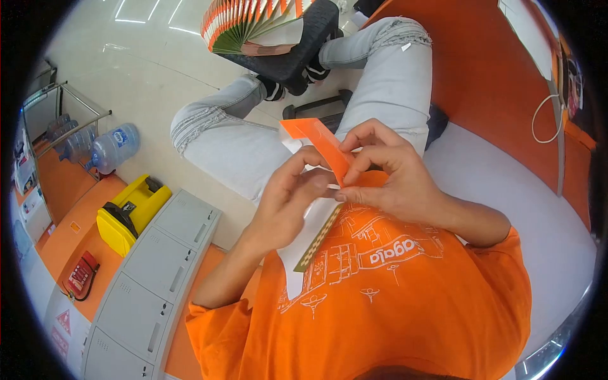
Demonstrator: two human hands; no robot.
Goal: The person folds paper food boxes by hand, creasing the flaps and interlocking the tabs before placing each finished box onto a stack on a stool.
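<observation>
An orange folded piece of paper (320, 142) with white showing at its far end is held up in front of my chest. My right hand (396, 171) pinches its edge between thumb and fingers. Close beside it, my left hand (288, 199) is closed, fingertips on the lower part of the same piece. Below my left hand hangs a white sheet (307, 231) with a green and gold patterned strip (318, 239) along one side. Whether that sheet is joined to the orange piece is hidden by my fingers.
Beyond my knees, many folded orange, white and green papers (253, 28) stand fanned out on a black stool (310, 44). Left are grey lockers (155, 263), a yellow bucket-like container (133, 212), a red telephone-like object (81, 275) and a large water bottle (115, 147).
</observation>
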